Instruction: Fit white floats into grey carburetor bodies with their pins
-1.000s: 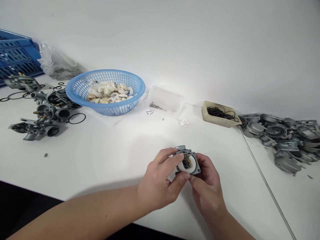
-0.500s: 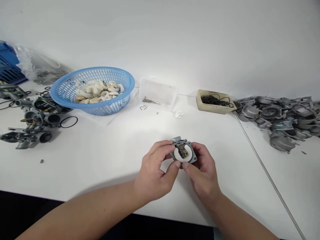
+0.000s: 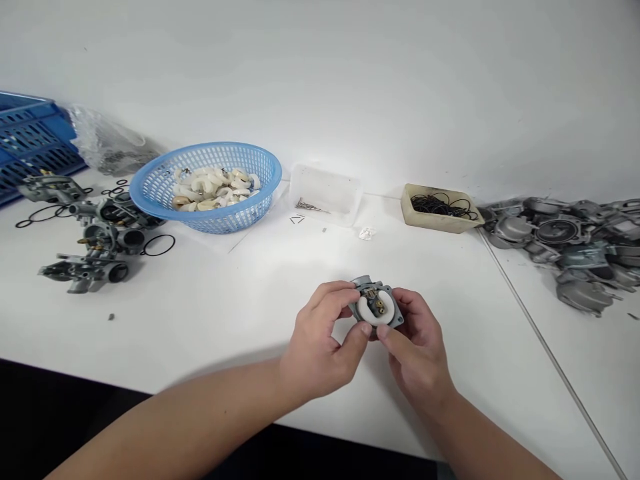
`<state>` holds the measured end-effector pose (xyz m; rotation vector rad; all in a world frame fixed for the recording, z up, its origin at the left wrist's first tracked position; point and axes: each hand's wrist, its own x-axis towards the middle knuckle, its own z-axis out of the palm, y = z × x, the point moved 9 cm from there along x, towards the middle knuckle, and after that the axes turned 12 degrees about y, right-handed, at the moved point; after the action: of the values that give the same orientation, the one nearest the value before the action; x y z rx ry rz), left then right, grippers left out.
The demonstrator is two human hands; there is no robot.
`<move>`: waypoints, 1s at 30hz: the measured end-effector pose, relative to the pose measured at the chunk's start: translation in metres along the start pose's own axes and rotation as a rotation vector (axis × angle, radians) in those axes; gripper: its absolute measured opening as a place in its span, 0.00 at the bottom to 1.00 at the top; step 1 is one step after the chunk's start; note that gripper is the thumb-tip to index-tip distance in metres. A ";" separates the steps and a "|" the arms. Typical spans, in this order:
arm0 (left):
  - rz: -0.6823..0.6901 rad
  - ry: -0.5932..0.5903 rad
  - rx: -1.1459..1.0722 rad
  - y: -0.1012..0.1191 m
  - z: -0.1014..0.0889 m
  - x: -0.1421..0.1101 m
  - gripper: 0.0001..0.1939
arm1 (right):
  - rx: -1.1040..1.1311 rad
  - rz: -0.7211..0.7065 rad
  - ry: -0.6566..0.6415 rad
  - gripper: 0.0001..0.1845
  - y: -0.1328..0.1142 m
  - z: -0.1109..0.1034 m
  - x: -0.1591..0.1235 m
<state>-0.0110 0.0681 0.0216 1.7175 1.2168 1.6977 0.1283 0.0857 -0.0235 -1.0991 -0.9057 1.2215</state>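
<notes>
A grey metal carburetor body (image 3: 399, 313) is held between my two hands, its open underside facing up. Inside it lies a white C-shaped float (image 3: 376, 319), curved around brass jets (image 3: 380, 305). My left hand (image 3: 325, 337) grips the body from the left, with the thumb at the float's near edge and the fingers on the far left rim. My right hand (image 3: 420, 347) wraps the right side, its thumb also at the near edge and its other fingers partly hidden beneath the body.
A blue basket (image 3: 150, 193) holds several white floats. A clear tray (image 3: 345, 213) contains thin pins. A cream box (image 3: 430, 223) holds black rubber rings. Carburetor bodies (image 3: 80, 270) lie left, metal float bowls (image 3: 555, 233) right. A blue crate (image 3: 30, 143) and plastic bag (image 3: 107, 143) stand far left.
The whole view has shifted, so the things on the table appear farther right. Both hands keep the same grip on the carburetor body, and the float stays in place.
</notes>
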 end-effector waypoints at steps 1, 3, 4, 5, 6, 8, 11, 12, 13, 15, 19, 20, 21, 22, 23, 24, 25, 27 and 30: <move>0.000 0.002 -0.007 0.000 0.000 0.000 0.22 | 0.008 0.004 0.002 0.16 0.001 0.000 0.000; -0.006 0.004 -0.021 -0.001 -0.001 0.000 0.24 | 0.027 0.014 0.005 0.17 0.002 -0.001 0.000; -0.011 0.003 -0.027 -0.001 -0.001 0.000 0.24 | 0.039 0.019 0.008 0.17 0.003 -0.002 0.000; -0.014 0.002 -0.035 -0.001 -0.001 0.000 0.25 | 0.050 0.025 0.012 0.18 0.004 -0.003 0.001; -0.018 0.000 -0.044 -0.001 -0.001 -0.001 0.25 | 0.060 0.032 0.018 0.18 0.004 -0.004 0.001; -0.022 -0.006 -0.063 0.001 -0.001 -0.001 0.26 | 0.074 0.049 0.031 0.18 0.006 -0.006 0.001; 0.001 -0.002 -0.054 0.004 -0.004 0.001 0.25 | 0.103 0.063 0.043 0.18 0.006 -0.007 0.001; 0.010 0.006 -0.031 0.004 -0.006 0.002 0.24 | 0.114 0.061 0.043 0.18 0.005 -0.007 0.001; 0.017 0.019 0.005 0.004 -0.008 0.005 0.22 | 0.123 0.054 0.044 0.18 0.004 -0.007 0.001; 0.009 0.049 0.103 0.000 -0.013 0.012 0.16 | 0.127 0.030 0.050 0.19 0.000 -0.008 0.002; -0.121 0.024 0.354 -0.022 -0.018 0.026 0.09 | 0.099 -0.012 0.096 0.20 -0.006 -0.014 0.005; -0.161 -0.018 0.413 -0.029 -0.017 0.028 0.09 | 0.093 -0.014 0.116 0.20 -0.006 -0.016 0.006; -0.195 -0.067 0.467 -0.036 -0.015 0.029 0.10 | 0.088 -0.015 0.136 0.20 -0.006 -0.018 0.007; -0.219 -0.117 0.516 -0.041 -0.012 0.030 0.11 | 0.085 -0.017 0.156 0.20 -0.006 -0.020 0.007; -0.232 -0.165 0.558 -0.046 -0.010 0.031 0.12 | 0.082 -0.018 0.172 0.21 -0.006 -0.021 0.008; -0.234 -0.212 0.596 -0.049 -0.008 0.031 0.13 | 0.079 -0.020 0.182 0.21 -0.006 -0.022 0.009; -0.223 -0.266 0.628 -0.051 -0.004 0.030 0.14 | 0.078 -0.022 0.187 0.21 -0.006 -0.023 0.009; -0.176 -0.382 0.684 -0.052 0.003 0.027 0.14 | 0.080 -0.022 0.183 0.21 -0.005 -0.023 0.010; -0.047 -0.527 0.754 -0.047 0.016 0.019 0.13 | 0.112 -0.014 0.160 0.21 -0.005 -0.023 0.010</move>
<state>-0.0119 0.1126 -0.0076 2.3136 1.7070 0.6722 0.1528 0.0927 -0.0244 -1.0828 -0.7133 1.1414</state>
